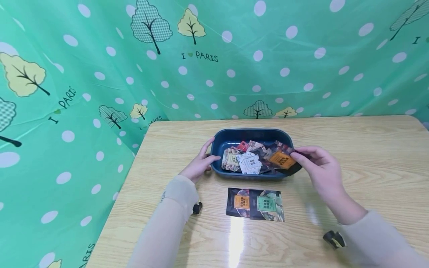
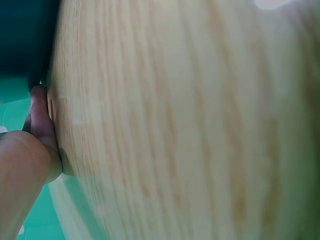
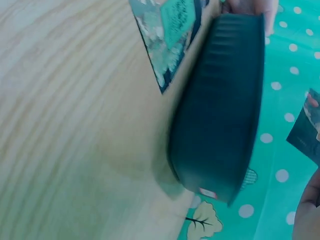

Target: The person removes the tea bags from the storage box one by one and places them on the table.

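A dark blue oblong bin [image 1: 253, 176] stands on the table with several small packets inside. My left hand [image 1: 198, 163] holds its left end, the thumb over the rim and the fingers along the outer wall. Above the bin's right end, my right hand [image 1: 318, 167] pinches a dark packet with an orange label [image 1: 282, 160]. The packet's corner also shows at the right edge of the right wrist view. Among the packets in the bin are a white patterned packet [image 1: 249, 163] and a beige-labelled packet [image 1: 230, 160].
In front of the bin lie a flat orange-labelled packet [image 1: 238, 202] and a green-labelled packet [image 1: 267, 204], edge to edge. The wooden table [image 1: 378, 167] meets a green dotted cloth [image 1: 285, 67] at the back and left.
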### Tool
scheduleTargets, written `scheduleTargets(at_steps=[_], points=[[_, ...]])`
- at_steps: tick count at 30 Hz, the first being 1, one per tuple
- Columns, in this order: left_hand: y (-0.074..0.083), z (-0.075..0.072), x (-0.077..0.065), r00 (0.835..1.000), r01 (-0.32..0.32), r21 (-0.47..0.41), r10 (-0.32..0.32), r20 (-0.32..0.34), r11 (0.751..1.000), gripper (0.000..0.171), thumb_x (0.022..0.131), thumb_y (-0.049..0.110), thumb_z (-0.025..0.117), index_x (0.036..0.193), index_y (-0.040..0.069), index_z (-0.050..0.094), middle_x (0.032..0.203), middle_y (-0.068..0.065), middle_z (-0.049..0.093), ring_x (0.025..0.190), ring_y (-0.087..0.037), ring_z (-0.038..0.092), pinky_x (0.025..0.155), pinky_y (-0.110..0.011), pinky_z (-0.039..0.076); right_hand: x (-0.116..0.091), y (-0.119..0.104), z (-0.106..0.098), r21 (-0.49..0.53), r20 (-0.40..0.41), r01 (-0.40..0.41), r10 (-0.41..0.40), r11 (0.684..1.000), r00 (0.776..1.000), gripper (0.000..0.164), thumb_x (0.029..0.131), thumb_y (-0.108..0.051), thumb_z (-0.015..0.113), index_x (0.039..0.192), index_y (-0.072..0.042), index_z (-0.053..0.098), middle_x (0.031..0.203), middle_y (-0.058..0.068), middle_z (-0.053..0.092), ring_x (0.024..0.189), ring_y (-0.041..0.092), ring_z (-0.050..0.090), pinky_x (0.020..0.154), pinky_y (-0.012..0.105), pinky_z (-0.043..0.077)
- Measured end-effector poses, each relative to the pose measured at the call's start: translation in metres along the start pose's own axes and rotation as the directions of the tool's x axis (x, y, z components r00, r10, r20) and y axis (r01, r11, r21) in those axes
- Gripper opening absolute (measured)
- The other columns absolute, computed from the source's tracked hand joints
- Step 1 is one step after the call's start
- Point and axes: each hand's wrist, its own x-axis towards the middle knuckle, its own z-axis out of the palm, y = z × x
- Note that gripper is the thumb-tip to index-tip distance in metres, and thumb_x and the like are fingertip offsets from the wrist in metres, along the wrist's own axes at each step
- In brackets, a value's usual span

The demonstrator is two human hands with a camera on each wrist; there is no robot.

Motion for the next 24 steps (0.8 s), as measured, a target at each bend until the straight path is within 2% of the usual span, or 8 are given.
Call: scheduleTargets(at_steps=[4, 8, 11, 14, 19, 21, 24], points=[[0.0, 0.0, 0.001, 1.0, -0.003, -0.006, 0.003, 0.0, 1.0, 0.077, 0.095, 0.018, 0.061, 0.15, 0.054, 0.021, 0.15, -0.015, 0.035, 0.104, -0.018, 0.05, 0.079, -0.029, 0.036, 0.0, -0.005, -0.008, -0.132, 0.027, -0.038, 0.042, 0.991, 0.999, 0.013, 0.089, -0.01, 0.072, 0.101, -0.014, 0.074, 0.091, -0.022, 0.072, 0.087, -0.004, 0.065, 0.077, 0.009, 0.05], [0.002, 0.0, 0.0, 1.0, -0.006, -0.005, 0.006, 0.002, 1.0, 0.077, 0.095, 0.018, 0.061, 0.151, 0.054, 0.021, 0.15, -0.015, 0.035, 0.105, -0.018, 0.05, 0.078, -0.028, 0.035, -0.006, -0.006, -0.017, -0.295, 0.081, -0.11, 0.14, 0.949, 0.987, 0.014, 0.089, -0.021, 0.074, 0.103, -0.018, 0.074, 0.09, -0.029, 0.069, 0.088, -0.006, 0.062, 0.076, 0.01, 0.049], [0.002, 0.0, -0.001, 1.0, -0.007, -0.002, 0.007, 0.006, 1.0, 0.077, 0.095, 0.018, 0.061, 0.151, 0.053, 0.021, 0.149, -0.015, 0.036, 0.104, -0.018, 0.05, 0.078, -0.028, 0.035, -0.011, -0.003, -0.022, -0.366, 0.136, -0.164, 0.227, 0.916, 0.964, 0.02, 0.089, -0.024, 0.074, 0.106, -0.013, 0.074, 0.089, -0.029, 0.069, 0.088, -0.006, 0.062, 0.075, 0.012, 0.049], [0.002, 0.0, -0.001, 1.0, -0.007, 0.002, 0.007, 0.007, 1.0, 0.078, 0.095, 0.018, 0.061, 0.151, 0.054, 0.02, 0.149, -0.015, 0.036, 0.103, -0.018, 0.05, 0.078, -0.028, 0.035, -0.015, 0.002, -0.025, -0.412, 0.181, -0.221, 0.317, 0.884, 0.931, 0.03, 0.088, -0.026, 0.074, 0.109, -0.006, 0.072, 0.091, -0.022, 0.073, 0.086, -0.005, 0.063, 0.076, 0.016, 0.05], [0.002, 0.0, -0.002, 1.0, -0.004, 0.002, 0.004, 0.004, 1.0, 0.077, 0.095, 0.018, 0.061, 0.151, 0.054, 0.021, 0.149, -0.015, 0.036, 0.101, -0.018, 0.049, 0.078, -0.028, 0.035, -0.02, 0.014, -0.029, -0.498, 0.215, -0.283, 0.433, 0.82, 0.876, 0.04, 0.087, -0.032, 0.076, 0.113, -0.002, 0.069, 0.104, 0.002, 0.076, 0.086, 0.0, 0.064, 0.077, 0.022, 0.049], [0.002, 0.0, -0.002, 1.0, -0.004, 0.001, 0.004, 0.003, 1.0, 0.077, 0.095, 0.018, 0.061, 0.151, 0.054, 0.021, 0.149, -0.015, 0.036, 0.1, -0.017, 0.049, 0.077, -0.028, 0.035, -0.022, 0.018, -0.031, -0.529, 0.223, -0.28, 0.45, 0.801, 0.865, 0.041, 0.086, -0.032, 0.076, 0.113, -0.002, 0.069, 0.106, 0.007, 0.076, 0.086, 0.001, 0.064, 0.078, 0.023, 0.047], [0.002, 0.0, -0.003, 1.0, -0.003, 0.003, 0.003, 0.004, 1.0, 0.077, 0.095, 0.018, 0.061, 0.151, 0.054, 0.021, 0.148, -0.015, 0.036, 0.097, -0.016, 0.049, 0.077, -0.028, 0.036, -0.024, 0.025, -0.033, -0.543, 0.242, -0.28, 0.467, 0.792, 0.851, 0.04, 0.087, -0.03, 0.076, 0.112, 0.0, 0.069, 0.102, 0.007, 0.076, 0.086, 0.003, 0.064, 0.079, 0.024, 0.044]])
